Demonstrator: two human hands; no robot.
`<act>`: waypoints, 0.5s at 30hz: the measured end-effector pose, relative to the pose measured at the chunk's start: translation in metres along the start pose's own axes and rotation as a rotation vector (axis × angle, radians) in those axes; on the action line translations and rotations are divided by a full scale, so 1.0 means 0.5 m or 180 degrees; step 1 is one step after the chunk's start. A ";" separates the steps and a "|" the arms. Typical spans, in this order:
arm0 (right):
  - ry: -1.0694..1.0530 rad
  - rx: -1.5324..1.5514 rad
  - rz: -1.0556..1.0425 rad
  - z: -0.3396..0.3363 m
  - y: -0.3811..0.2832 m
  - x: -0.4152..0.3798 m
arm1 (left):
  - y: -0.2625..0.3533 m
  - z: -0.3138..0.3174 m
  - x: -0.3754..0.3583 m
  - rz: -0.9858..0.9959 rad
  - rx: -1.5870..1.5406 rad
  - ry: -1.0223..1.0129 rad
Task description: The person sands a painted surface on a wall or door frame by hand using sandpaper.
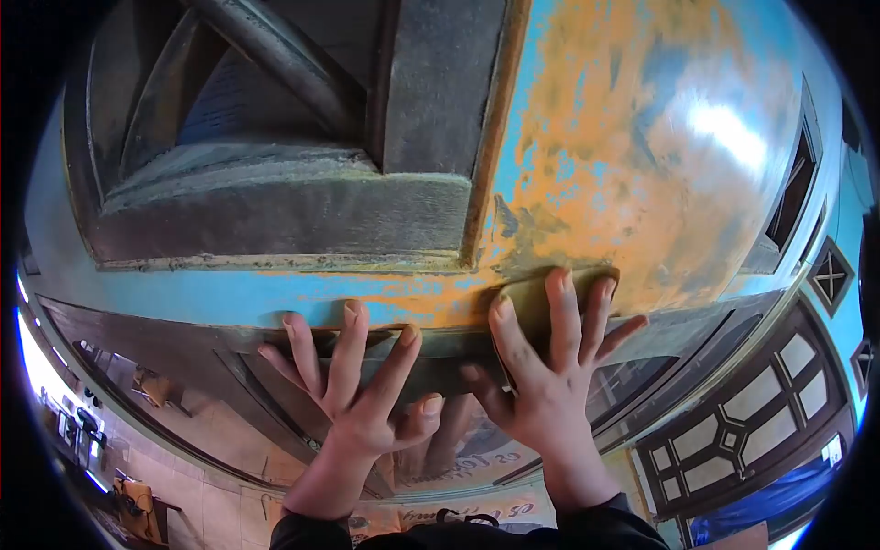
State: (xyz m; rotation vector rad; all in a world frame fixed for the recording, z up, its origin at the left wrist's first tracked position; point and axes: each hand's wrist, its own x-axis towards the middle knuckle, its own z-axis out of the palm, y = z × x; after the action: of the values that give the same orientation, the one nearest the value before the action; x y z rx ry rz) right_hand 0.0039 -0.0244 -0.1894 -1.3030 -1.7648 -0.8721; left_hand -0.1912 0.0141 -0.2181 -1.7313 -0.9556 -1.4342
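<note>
A wall surface (632, 174) of worn light-blue paint with orange patches fills the upper right. Below the dark wooden window frame (293, 220) it continues as a narrow band. My right hand (550, 394) presses a thin olive-brown sheet, apparently sandpaper (530, 307), against the orange area by the frame's lower corner. Its fingers lie spread over the sheet; the thumb hangs below. My left hand (357, 422) rests its spread fingertips along the band's lower edge, under the frame, with nothing visible in it.
Dark wooden trim (183, 339) with glass panes runs beneath the band. A paneled door (752, 422) and a blue cloth (770, 504) are at lower right. Far below on the left, chairs (160, 390) stand on a tiled floor (206, 495).
</note>
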 end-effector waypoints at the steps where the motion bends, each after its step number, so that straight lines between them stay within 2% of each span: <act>1: -0.0022 -0.0014 -0.0013 -0.011 -0.004 0.021 | 0.000 0.000 -0.002 -0.0003 -0.0012 0.0002; 6: -0.0038 -0.0014 0.0114 -0.002 0.008 -0.012 | -0.001 -0.001 -0.002 0.0002 -0.0012 -0.0026; 11: 0.0009 0.0006 0.0016 -0.020 0.001 0.033 | 0.003 0.004 -0.004 -0.0017 -0.0022 0.0010; 15: 0.0021 0.0037 0.0179 -0.004 0.026 -0.021 | 0.001 0.005 -0.002 0.0006 -0.0023 0.0047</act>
State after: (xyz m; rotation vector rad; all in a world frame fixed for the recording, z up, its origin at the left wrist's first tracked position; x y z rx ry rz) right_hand 0.0187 -0.0275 -0.1965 -1.3344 -1.7174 -0.8326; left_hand -0.1895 0.0159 -0.2193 -1.7240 -0.9417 -1.4489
